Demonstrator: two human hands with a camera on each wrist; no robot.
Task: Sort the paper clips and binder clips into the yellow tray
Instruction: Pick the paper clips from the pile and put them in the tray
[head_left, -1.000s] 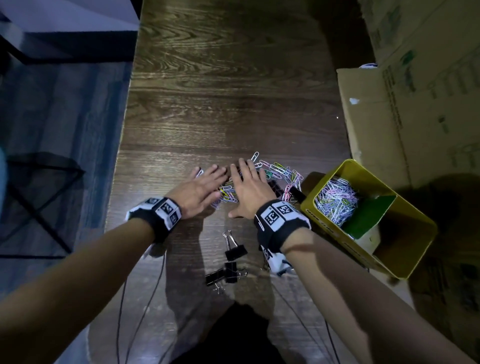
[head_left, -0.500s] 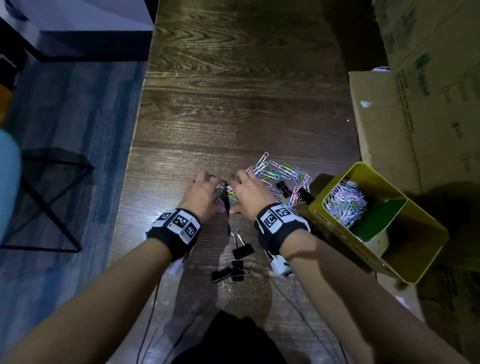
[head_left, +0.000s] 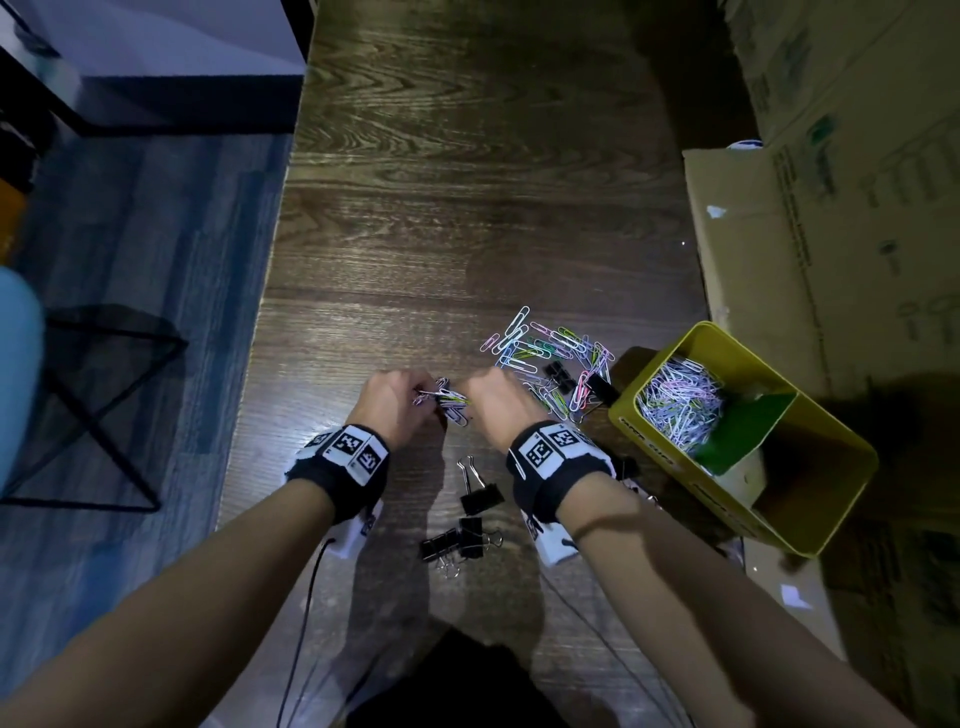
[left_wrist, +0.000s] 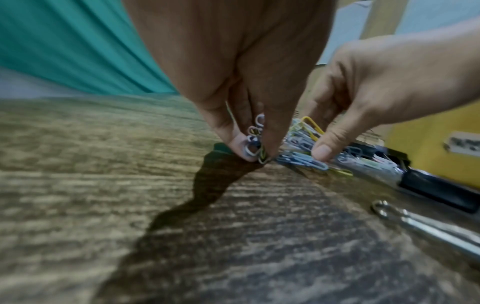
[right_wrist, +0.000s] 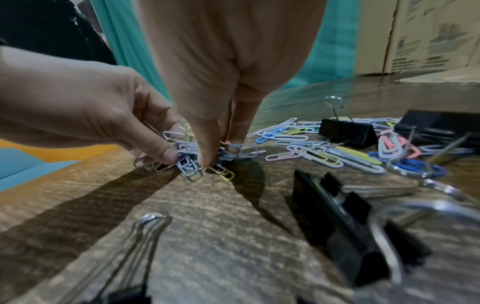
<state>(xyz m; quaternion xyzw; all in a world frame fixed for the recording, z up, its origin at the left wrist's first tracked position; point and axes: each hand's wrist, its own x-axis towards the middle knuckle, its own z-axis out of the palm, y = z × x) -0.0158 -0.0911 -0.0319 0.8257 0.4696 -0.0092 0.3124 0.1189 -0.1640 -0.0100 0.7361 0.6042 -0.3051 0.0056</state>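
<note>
My left hand (head_left: 397, 402) and right hand (head_left: 491, 400) meet over the wooden table, both pinching one bunch of coloured paper clips (head_left: 448, 404) just above the surface. The left wrist view shows my left hand (left_wrist: 255, 153) pinching the bunch of clips (left_wrist: 301, 148). The right wrist view shows my right hand (right_wrist: 215, 154) on the same bunch (right_wrist: 189, 162). More loose paper clips (head_left: 550, 353) lie to the right, mixed with black binder clips (head_left: 558, 376). The yellow tray (head_left: 810, 525) stands at the right, paper clips filling its far compartment.
Black binder clips (head_left: 470, 519) lie on the table between my wrists. Cardboard boxes (head_left: 831, 208) stand along the right side behind the tray. The table's left edge (head_left: 249, 395) drops to a blue floor with a black metal frame.
My hands lay flat and spread on the clips a second ago. Their fingers have since curled together and gathered a bunch, now pinched between both hands. The view has shifted a little.
</note>
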